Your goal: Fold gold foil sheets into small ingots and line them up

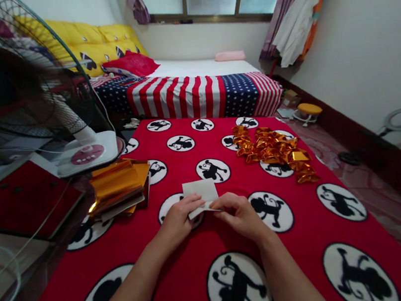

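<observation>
Between my two hands is a sheet of paper (pixel 201 189), its pale whitish side facing up and its near edge lifted in a fold. My left hand (pixel 182 217) grips the paper's left side, fingers laid over the near edge. On the right, my right hand (pixel 238 214) pinches the near right corner of the same sheet. Left of my hands lies a stack of gold foil paper sheets (pixel 117 185), some showing pale backs. Toward the far right sit several rows of folded gold foil pieces (pixel 265 145).
A red cloth with monkey prints (pixel 191 292) covers the surface under my hands. At the left stands a fan (pixel 87 150) with blurred blades. Beyond are a bed with a striped, starred cover (pixel 177 96) and a red pillow (pixel 133 64). A yellow stool (pixel 309 109) is at right.
</observation>
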Motion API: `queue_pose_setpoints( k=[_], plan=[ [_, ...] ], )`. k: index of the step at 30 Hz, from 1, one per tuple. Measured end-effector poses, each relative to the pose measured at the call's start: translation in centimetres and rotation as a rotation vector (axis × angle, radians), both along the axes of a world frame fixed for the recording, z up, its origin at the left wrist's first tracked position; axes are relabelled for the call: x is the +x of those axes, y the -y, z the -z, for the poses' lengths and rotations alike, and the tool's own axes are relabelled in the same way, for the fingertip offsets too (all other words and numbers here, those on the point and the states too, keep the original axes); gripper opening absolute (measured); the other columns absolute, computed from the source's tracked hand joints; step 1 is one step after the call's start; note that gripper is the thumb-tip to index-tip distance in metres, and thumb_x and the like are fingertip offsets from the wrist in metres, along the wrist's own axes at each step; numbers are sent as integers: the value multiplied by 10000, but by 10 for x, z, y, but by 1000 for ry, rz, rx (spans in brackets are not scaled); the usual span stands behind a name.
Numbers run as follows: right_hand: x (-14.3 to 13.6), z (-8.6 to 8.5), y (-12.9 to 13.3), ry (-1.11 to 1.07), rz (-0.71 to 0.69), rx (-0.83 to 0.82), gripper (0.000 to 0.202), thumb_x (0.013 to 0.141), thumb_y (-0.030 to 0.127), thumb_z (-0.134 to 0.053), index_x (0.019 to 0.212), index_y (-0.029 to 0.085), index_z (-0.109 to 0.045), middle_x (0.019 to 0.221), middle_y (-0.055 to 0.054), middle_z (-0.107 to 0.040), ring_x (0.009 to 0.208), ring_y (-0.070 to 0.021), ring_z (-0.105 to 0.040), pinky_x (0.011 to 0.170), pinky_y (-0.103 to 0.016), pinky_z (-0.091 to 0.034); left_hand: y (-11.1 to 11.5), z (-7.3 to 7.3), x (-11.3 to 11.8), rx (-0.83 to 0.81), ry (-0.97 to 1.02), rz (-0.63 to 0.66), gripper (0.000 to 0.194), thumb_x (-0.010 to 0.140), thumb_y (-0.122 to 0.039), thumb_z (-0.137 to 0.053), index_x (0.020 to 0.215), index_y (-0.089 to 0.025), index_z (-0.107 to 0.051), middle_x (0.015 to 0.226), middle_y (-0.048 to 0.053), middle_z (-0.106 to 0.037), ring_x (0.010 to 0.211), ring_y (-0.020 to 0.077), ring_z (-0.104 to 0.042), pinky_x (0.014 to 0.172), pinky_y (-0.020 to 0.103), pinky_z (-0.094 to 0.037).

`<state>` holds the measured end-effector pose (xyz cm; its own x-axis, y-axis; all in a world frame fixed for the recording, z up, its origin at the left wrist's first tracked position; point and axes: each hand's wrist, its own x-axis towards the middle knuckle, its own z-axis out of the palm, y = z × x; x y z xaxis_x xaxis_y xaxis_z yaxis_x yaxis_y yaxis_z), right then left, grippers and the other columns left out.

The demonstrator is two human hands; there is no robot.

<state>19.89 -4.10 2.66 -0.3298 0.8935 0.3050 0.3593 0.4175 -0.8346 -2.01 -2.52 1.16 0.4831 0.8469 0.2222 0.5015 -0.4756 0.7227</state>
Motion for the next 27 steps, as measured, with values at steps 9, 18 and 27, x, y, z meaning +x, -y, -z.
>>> queue_pose_setpoints(
  k=[9, 18, 27],
  plan=[
    [18, -1, 0, -39, -131, -193, 148, 748, 138, -706, 842, 241, -755, 965, -33, -726, 922, -190, -664, 848, -322, -522, 4, 0, 6, 39, -32, 212, 543, 768, -56, -615, 1249, -307, -637, 1416, 93, -537, 1381, 274, -411, 1130, 532, -319],
    [14, 0, -2, -17, -41, -283, 111, 818, 246, -649, 785, 197, -742, 776, -19, -696, 735, -164, -635, 672, -253, -488, 16, 3, -2, -35, 146, -120, 125, 829, -257, -651, 807, -215, -766, 954, 82, -747, 919, 208, -684, 850, 335, -528],
    [-5, 17, -4, 273, 403, -255, 79, 730, 313, -706, 722, 236, -722, 667, -14, -691, 607, -174, -615, 545, -252, -403, 18, 2, 5, 47, 26, -305, 92, 737, -176, -699, 655, -185, -659, 752, 34, -677, 746, 172, -612, 729, 294, -470]
  ],
)
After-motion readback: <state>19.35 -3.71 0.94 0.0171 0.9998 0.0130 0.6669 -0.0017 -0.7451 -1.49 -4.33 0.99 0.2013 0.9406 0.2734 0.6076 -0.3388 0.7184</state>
